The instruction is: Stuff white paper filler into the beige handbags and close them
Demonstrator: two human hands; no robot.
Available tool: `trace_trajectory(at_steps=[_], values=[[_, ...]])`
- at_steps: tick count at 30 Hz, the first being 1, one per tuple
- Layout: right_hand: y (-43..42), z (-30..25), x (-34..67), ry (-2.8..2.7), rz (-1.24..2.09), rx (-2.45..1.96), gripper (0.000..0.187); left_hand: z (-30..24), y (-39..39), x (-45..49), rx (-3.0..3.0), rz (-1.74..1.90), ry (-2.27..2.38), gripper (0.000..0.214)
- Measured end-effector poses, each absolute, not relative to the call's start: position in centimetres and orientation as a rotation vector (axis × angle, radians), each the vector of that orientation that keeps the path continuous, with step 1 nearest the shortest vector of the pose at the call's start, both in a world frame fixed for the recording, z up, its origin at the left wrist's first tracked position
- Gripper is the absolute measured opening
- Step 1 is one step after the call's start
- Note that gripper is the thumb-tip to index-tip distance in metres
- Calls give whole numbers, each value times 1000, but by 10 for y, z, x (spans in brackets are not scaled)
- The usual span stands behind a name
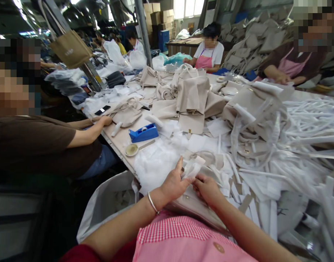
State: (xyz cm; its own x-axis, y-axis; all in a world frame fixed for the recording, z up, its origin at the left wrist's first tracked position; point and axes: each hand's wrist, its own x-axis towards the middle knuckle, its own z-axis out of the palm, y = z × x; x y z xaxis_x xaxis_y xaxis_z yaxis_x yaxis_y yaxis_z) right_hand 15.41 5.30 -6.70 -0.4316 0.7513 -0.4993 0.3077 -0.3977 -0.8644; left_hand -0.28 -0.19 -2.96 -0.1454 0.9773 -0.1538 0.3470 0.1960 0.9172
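My left hand and my right hand meet at the near table edge, both pinching a piece of white wrapping paper on the handle of a beige handbag that lies against my lap. The left thumb sticks up beside the paper, and a silver bangle sits on that wrist. My right fingers curl closed on the paper's lower edge. White tissue sheets lie just left of my hands.
A blue tape dispenser and a tape roll sit ahead left. Beige bags pile mid-table, white strips heap at right. A person in brown sits at left, with others across the table. A white bag hangs below the edge.
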Motion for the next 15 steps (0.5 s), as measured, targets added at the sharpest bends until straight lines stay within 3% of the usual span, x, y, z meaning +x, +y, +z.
trace_trajectory(at_steps=[7, 15], values=[[46, -56, 145, -609, 2292, -1052, 28, -38, -5, -8, 1340, 934, 1666, 98], [32, -46, 120, -305, 2242, -1237, 25, -36, -8, -4, 1484, 828, 1708, 95]])
